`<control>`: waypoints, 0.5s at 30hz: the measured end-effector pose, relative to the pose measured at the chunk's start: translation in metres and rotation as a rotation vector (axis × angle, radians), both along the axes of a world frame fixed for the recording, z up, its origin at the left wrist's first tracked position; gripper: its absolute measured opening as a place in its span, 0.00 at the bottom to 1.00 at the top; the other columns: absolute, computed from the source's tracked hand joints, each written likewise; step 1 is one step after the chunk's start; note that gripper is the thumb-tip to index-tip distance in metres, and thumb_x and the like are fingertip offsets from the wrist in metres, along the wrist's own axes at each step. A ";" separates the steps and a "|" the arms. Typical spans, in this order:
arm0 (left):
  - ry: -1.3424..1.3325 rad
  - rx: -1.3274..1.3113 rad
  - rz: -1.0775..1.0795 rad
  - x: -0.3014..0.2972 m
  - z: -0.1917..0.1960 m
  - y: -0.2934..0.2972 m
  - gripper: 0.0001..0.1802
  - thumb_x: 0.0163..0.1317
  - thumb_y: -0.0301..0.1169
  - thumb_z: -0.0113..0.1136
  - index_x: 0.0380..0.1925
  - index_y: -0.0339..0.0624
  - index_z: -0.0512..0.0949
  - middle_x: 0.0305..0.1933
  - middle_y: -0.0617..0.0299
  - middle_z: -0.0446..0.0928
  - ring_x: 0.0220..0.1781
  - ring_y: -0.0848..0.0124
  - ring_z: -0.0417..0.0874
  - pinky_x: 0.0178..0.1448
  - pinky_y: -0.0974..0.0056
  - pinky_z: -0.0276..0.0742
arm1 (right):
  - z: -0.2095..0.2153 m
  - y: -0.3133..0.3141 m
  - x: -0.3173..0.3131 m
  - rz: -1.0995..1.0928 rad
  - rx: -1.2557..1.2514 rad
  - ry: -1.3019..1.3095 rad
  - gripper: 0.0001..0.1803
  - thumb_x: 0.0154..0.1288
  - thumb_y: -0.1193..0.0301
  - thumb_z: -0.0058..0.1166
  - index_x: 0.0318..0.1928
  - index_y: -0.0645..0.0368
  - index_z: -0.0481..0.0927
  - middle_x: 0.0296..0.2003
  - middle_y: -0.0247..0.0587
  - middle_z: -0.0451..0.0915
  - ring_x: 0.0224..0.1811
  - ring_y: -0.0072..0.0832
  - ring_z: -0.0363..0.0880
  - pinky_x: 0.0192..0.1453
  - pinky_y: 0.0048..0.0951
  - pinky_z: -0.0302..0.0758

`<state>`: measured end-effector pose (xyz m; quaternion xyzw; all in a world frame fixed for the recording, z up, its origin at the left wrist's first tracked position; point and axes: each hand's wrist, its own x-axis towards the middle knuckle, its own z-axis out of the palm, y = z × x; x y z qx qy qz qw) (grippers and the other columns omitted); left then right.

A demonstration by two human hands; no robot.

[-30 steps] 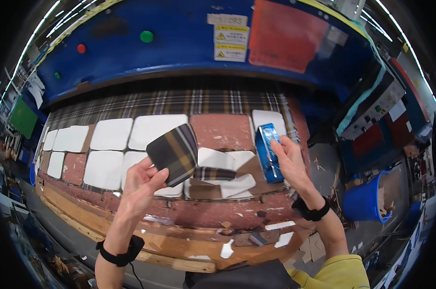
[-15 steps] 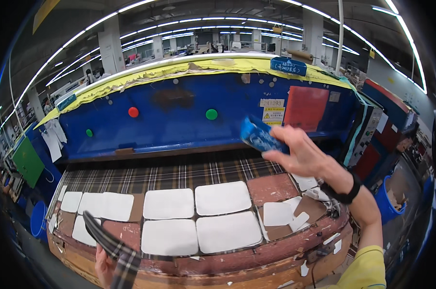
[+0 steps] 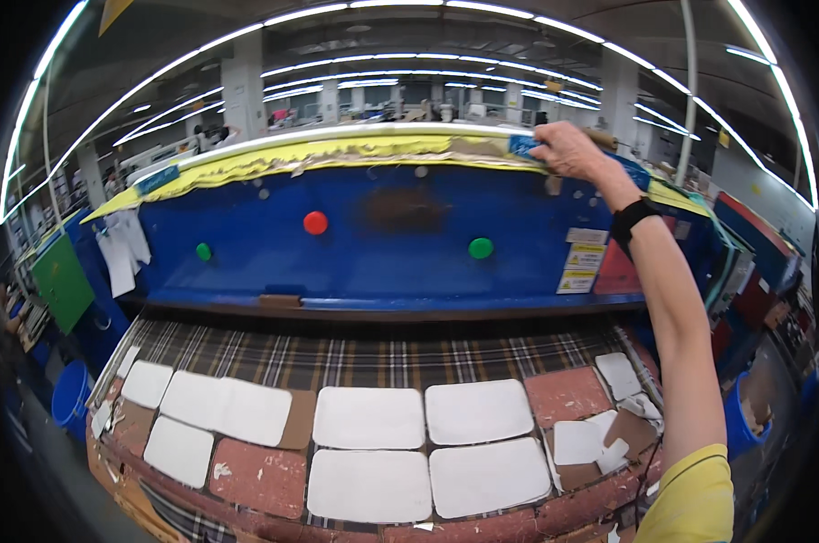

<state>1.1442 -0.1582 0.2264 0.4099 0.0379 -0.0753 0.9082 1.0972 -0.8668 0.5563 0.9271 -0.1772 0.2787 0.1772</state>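
Observation:
My right hand [image 3: 570,150] is up at the top ledge of a big blue press [image 3: 274,258], its fingers closed round a blue cutting die [image 3: 521,146]. The die is at the ledge's yellow cover [image 3: 337,156]; whether it rests there I cannot tell. Just right of my hand is another blue die [image 3: 633,172], partly hidden by my wrist. My left hand is out of view. Below the press lies dark plaid fabric [image 3: 378,362], with several white rounded rectangular pieces [image 3: 369,419] in front of it on a worn reddish bed [image 3: 554,520].
Red [image 3: 315,223] and green [image 3: 481,248] buttons stick out from the press front. A third blue die [image 3: 158,179] sits at the ledge's left end. White scraps [image 3: 614,455] lie on the bed's right. Blue bins stand at left [image 3: 71,398] and right [image 3: 744,421].
My right hand has risen from before the press front to its top ledge with the blue die. My left hand, which held a plaid fabric strip, has left the view. The view has shifted.

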 end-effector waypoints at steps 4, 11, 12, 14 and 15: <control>0.053 -0.190 -0.089 0.000 0.018 -0.028 0.20 0.70 0.27 0.53 0.60 0.32 0.70 0.59 0.51 0.77 0.61 0.58 0.75 0.66 0.55 0.71 | -0.029 -0.052 0.034 -0.224 -0.281 -0.120 0.09 0.60 0.63 0.57 0.36 0.53 0.81 0.33 0.45 0.82 0.40 0.46 0.81 0.43 0.46 0.73; -0.030 -0.266 -0.263 -0.016 0.037 -0.096 0.24 0.72 0.27 0.45 0.68 0.42 0.62 0.64 0.57 0.72 0.63 0.63 0.76 0.67 0.55 0.73 | -0.055 0.009 -0.012 0.103 -0.499 -0.555 0.25 0.73 0.56 0.50 0.62 0.58 0.72 0.57 0.48 0.77 0.57 0.40 0.77 0.63 0.42 0.71; -0.014 -0.261 -0.245 -0.024 0.043 -0.098 0.25 0.73 0.27 0.46 0.68 0.42 0.61 0.64 0.57 0.72 0.63 0.64 0.76 0.67 0.56 0.74 | -0.076 0.042 -0.010 0.250 0.003 -0.497 0.25 0.73 0.56 0.50 0.63 0.58 0.72 0.58 0.47 0.76 0.59 0.36 0.76 0.64 0.39 0.70; -0.014 -0.240 -0.222 -0.042 0.049 -0.089 0.25 0.73 0.27 0.46 0.69 0.42 0.61 0.64 0.56 0.72 0.63 0.65 0.76 0.67 0.57 0.76 | -0.126 0.155 -0.005 0.539 0.690 -0.308 0.25 0.74 0.55 0.50 0.62 0.59 0.73 0.54 0.41 0.77 0.56 0.27 0.74 0.61 0.30 0.69; -0.003 -0.238 -0.217 -0.048 0.048 -0.089 0.25 0.73 0.27 0.46 0.69 0.42 0.61 0.64 0.56 0.72 0.63 0.65 0.76 0.67 0.56 0.76 | -0.145 0.202 -0.008 0.580 0.937 -0.141 0.23 0.73 0.57 0.50 0.60 0.59 0.74 0.49 0.37 0.77 0.48 0.24 0.74 0.57 0.26 0.70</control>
